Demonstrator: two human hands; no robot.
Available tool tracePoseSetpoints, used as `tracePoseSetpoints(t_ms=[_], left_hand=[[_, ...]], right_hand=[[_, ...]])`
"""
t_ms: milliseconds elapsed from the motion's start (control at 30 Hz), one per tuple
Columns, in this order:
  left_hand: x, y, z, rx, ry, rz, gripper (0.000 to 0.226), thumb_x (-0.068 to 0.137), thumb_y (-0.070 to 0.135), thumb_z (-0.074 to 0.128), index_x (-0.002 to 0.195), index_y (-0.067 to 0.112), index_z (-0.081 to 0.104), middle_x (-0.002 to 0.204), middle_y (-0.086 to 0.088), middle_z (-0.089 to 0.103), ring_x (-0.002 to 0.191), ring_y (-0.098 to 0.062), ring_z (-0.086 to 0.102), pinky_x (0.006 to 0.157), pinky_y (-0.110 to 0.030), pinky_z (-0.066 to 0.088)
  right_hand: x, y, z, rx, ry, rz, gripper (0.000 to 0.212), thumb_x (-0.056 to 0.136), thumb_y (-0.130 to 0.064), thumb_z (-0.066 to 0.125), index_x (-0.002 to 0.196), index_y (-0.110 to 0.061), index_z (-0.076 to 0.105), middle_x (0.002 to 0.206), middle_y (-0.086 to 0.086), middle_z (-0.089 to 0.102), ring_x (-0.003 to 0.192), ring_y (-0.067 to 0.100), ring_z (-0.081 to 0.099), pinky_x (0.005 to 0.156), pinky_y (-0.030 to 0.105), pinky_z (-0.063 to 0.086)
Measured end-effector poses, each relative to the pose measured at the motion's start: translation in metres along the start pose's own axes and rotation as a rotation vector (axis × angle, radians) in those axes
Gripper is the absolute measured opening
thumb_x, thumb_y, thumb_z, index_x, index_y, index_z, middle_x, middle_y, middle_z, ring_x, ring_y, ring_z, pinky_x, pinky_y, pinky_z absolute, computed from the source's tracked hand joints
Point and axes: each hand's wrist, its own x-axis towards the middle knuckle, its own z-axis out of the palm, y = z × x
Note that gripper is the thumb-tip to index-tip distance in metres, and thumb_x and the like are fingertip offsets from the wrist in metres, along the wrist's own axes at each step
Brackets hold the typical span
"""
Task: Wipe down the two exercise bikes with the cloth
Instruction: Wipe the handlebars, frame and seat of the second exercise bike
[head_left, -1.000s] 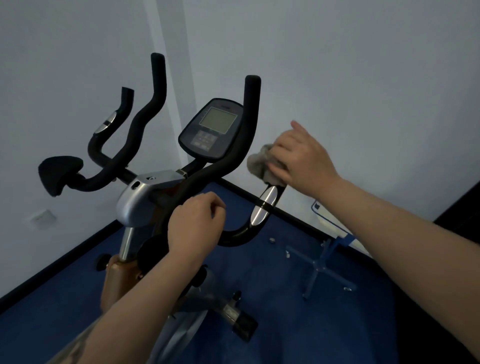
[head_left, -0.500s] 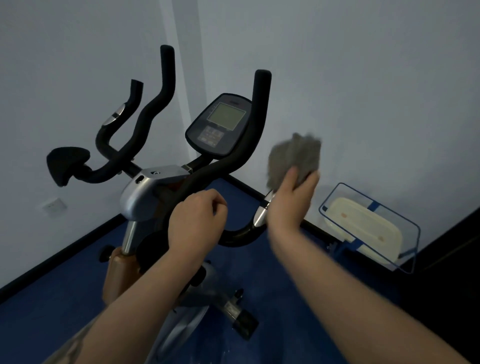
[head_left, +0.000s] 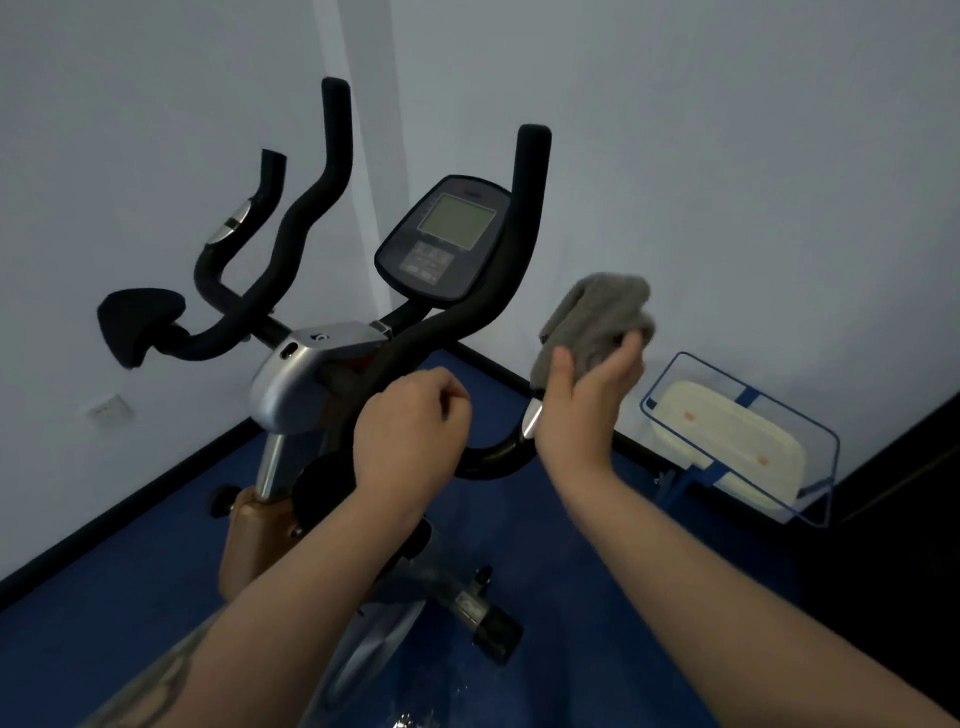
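Fingers (head_left: 631, 345): right hand (head_left: 582, 400) pinching grey cloth (head_left: 592, 317), centre-right; left hand (head_left: 410, 431) clenched on handlebar (head_left: 462, 322). Step: handlebar wiping; next likely needs cloth re-applied.

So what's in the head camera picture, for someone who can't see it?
A person's right hand holds a grey cloth up beside an exercise bike, while the left hand grips its black handlebar. Blue floor, pale walls.

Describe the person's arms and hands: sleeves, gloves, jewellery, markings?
Both forearms are bare: no sleeves in view. The left hand and right hand wear no gloves, and no rings or watch show. Dark tattoo markings run along the left forearm near the frame's bottom edge; the design is unclear.
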Motion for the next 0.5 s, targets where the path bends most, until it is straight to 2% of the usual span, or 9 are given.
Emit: tracePoseSetpoints(t_ms=[67,133,200,267,333,433,500], left_hand=[[-0.001,0.0,0.0,-0.021,0.006,-0.004,0.015,0.085,0.023,0.051,0.079,0.031,0.063,0.066,0.015,0.059,0.059,-0.002,0.054,0.052,-0.024,0.043],[-0.001,0.001,-0.001,-0.051,0.014,-0.006,0.015,0.086,0.023,0.05,0.08,0.03,0.063,0.068,0.014,0.06,0.06,-0.003,0.055,0.055,-0.027,0.046],[-0.001,0.001,-0.002,-0.081,0.042,-0.003,0.016,0.086,0.023,0.05,0.08,0.03,0.063,0.069,0.014,0.06,0.061,-0.003,0.055,0.056,-0.028,0.046],[-0.003,0.0,-0.002,-0.145,0.091,0.006,0.016,0.086,0.023,0.051,0.081,0.03,0.064,0.07,0.015,0.06,0.063,-0.003,0.056,0.054,-0.024,0.044],[-0.006,-0.001,-0.005,-0.252,0.164,0.024,0.015,0.087,0.02,0.052,0.083,0.029,0.064,0.072,0.015,0.059,0.066,-0.003,0.056,0.055,-0.02,0.042],[-0.013,-0.001,-0.01,-0.365,0.254,0.042,0.016,0.088,0.014,0.053,0.087,0.025,0.065,0.074,0.014,0.058,0.066,-0.004,0.054,0.06,-0.022,0.042],[-0.015,-0.002,-0.013,-0.323,0.263,0.07,0.015,0.089,0.013,0.054,0.091,0.021,0.066,0.078,0.012,0.06,0.071,-0.006,0.054,0.067,-0.031,0.048]], right_hand=[[0.019,-0.011,0.0,-0.165,0.037,-0.17,0.061,0.096,-0.005,0.047,0.15,-0.011,0.02,0.157,0.013,0.015,0.142,0.025,0.023,0.114,0.042,0.031],[0.022,-0.008,-0.004,-0.349,0.013,-0.322,0.053,0.093,0.002,0.045,0.144,-0.01,0.037,0.16,0.015,0.01,0.146,0.03,0.014,0.116,0.052,0.022],[0.002,0.006,-0.012,-0.484,-0.118,-0.497,0.039,0.093,0.002,0.044,0.128,-0.008,0.057,0.159,0.012,0.02,0.148,0.031,0.009,0.12,0.053,0.008],[-0.021,0.016,-0.023,-0.54,-0.244,-0.606,0.032,0.094,-0.001,0.044,0.117,-0.007,0.066,0.148,0.009,0.043,0.147,0.028,0.015,0.121,0.046,-0.001],[-0.012,0.013,-0.033,-0.568,-0.339,-0.688,0.03,0.093,-0.005,0.047,0.113,-0.009,0.069,0.135,0.006,0.057,0.144,0.026,0.026,0.121,0.043,-0.001],[0.023,0.003,-0.052,-0.718,-0.504,-0.87,0.029,0.094,-0.014,0.05,0.116,-0.016,0.069,0.125,-0.002,0.064,0.138,0.023,0.038,0.12,0.048,0.001],[0.02,0.001,-0.057,-0.69,-0.505,-0.823,0.029,0.095,-0.013,0.05,0.117,-0.016,0.068,0.126,-0.003,0.063,0.138,0.022,0.038,0.12,0.049,0.003]])
